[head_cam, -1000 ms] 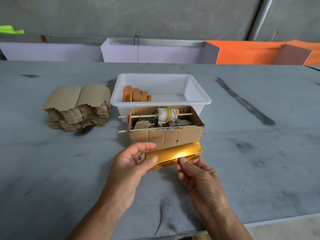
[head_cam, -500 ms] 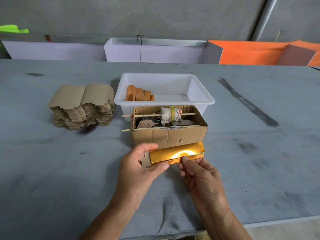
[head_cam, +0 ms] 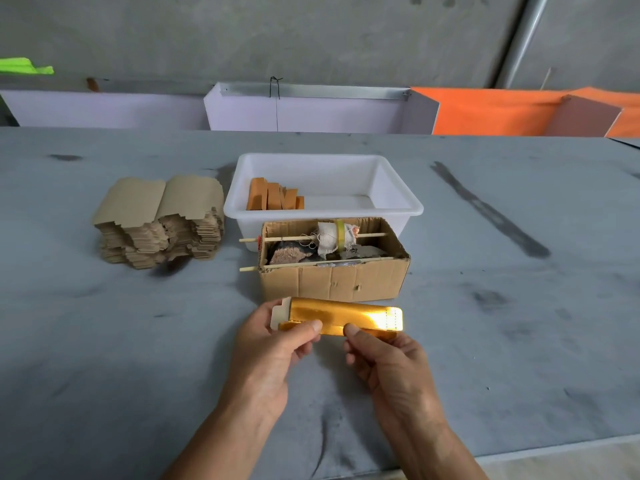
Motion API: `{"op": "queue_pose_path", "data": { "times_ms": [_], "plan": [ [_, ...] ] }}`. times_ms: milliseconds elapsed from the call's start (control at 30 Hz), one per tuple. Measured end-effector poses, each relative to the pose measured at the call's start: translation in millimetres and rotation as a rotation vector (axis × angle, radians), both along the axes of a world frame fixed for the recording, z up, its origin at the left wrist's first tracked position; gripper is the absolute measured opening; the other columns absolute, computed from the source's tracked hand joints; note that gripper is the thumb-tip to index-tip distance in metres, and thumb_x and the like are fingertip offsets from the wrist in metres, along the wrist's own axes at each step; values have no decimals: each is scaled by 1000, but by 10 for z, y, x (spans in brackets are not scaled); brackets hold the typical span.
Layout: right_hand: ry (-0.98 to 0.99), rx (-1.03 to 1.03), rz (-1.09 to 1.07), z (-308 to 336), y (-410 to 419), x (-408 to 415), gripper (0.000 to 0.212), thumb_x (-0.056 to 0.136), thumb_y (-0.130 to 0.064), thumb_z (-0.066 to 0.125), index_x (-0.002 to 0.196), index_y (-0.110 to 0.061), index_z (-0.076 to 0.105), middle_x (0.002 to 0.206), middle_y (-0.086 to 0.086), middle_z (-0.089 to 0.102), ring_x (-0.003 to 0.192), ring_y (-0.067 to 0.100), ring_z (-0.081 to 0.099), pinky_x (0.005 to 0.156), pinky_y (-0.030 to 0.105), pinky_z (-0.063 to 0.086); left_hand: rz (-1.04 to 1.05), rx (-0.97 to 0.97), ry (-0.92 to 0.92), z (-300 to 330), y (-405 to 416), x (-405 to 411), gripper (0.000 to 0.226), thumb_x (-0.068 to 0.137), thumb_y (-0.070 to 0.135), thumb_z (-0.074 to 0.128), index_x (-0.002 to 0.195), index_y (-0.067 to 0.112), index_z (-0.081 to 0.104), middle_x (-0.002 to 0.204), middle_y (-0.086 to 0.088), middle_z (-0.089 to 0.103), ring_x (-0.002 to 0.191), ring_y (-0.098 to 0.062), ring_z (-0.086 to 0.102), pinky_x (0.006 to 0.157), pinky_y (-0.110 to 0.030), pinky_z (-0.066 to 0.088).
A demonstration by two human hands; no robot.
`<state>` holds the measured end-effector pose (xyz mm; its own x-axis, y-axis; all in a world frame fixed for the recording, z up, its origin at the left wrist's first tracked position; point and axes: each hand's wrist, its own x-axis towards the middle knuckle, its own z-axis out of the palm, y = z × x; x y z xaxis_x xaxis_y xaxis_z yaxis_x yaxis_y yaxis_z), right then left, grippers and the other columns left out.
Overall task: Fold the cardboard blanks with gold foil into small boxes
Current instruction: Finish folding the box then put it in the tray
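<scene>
While held lengthwise, gold blank (head_cam: 341,318) btwn both hands, thumbs on top.

Small packaging workshop, bare concrete wall (head_cam: 311,32) across the top, scuffed grey tabletop (head_cam: 104,358), stack of cardboard blanks (head_cam: 159,220) at centre left, white plastic tub (head_cam: 398,188) at centre

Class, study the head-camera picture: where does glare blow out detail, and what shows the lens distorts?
Head view: glare whitens the right end of the gold foil blank held by the left hand and right hand; head view: the table front edge tilts and the wall pipe leans, a wide-angle effect; soft, short shadows.
</scene>
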<state>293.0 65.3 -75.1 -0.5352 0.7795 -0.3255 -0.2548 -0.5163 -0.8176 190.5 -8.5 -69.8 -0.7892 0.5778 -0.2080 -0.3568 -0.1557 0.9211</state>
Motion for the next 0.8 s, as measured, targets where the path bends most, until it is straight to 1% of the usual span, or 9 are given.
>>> {"op": "queue_pose_path", "data": {
  "times_ms": [67, 133, 267, 333, 400, 467, 567, 667, 800],
  "plan": [
    [17, -26, -1, 11, -14, -15, 18, 55, -5, 73, 70, 0, 64, 56, 11, 62, 46, 14, 56, 45, 19, 49, -10, 26, -93, -27, 18, 70, 24, 71, -15, 66, 77, 7, 60, 57, -2, 63, 54, -15, 52, 45, -18, 42],
    [32, -32, 18, 27, -32, -33, 12, 55, -4, 72, 65, -1, 67, 56, 12, 62, 45, 15, 56, 45, 19, 49, 18, 8, -110, -41, 45, 115, 21, 69, -11, 70, 73, 8, 62, 57, -2, 65, 52, -13, 53, 43, -18, 40],
    [25, -81, 29, 28, -1, -35, 9, 57, -1, 71, 65, 1, 69, 58, 15, 64, 47, 17, 61, 46, 20, 53, 63, -15, -133, -27, 60, 81, 18, 69, -4, 73, 76, 9, 62, 58, -1, 67, 49, -9, 60, 41, -18, 42],
    [39, -116, 33, 32, 29, -29, 3, 60, 0, 70, 63, 1, 70, 61, 17, 65, 50, 18, 65, 46, 22, 55, 71, -13, -185, -18, 60, 51, 18, 72, 0, 72, 74, 8, 57, 57, -4, 67, 48, -11, 63, 39, -18, 43],
    [52, -138, 35, 32, 52, -26, 2, 62, -1, 68, 61, 1, 69, 62, 18, 66, 51, 20, 66, 46, 23, 55, 85, -7, -229, -13, 68, 18, 20, 76, 5, 71, 73, 8, 51, 55, -8, 66, 46, -14, 64, 37, -17, 43],
    [69, -168, 35, 25, 75, -21, 5, 68, 0, 65, 64, 3, 66, 62, 20, 66, 52, 21, 67, 46, 24, 55, 95, 0, -253, -13, 77, -8, 20, 80, 11, 69, 74, 8, 50, 53, -10, 65, 45, -16, 64, 36, -17, 44],
    [89, -220, 46, 23, 114, -29, 10, 85, 3, 56, 77, 7, 59, 64, 25, 66, 52, 23, 68, 47, 26, 56, 103, -1, -272, -27, 79, -45, 18, 85, 21, 64, 81, 8, 52, 53, -11, 66, 44, -17, 64, 36, -18, 45],
    [79, -223, 58, 26, 134, -47, 10, 89, 2, 53, 80, 7, 56, 67, 27, 67, 53, 24, 68, 47, 26, 57, 101, 14, -312, -39, 89, -67, 23, 91, 30, 56, 85, 8, 52, 52, -12, 65, 41, -18, 62, 35, -19, 45],
    [30, -163, 63, 50, 166, -62, 14, 91, 2, 52, 79, 6, 58, 65, 23, 67, 53, 23, 68, 48, 25, 57, 90, 31, -327, -35, 120, -71, 40, 92, 43, 48, 87, 4, 52, 56, -15, 66, 43, -19, 63, 37, -23, 49]
  ]
}}
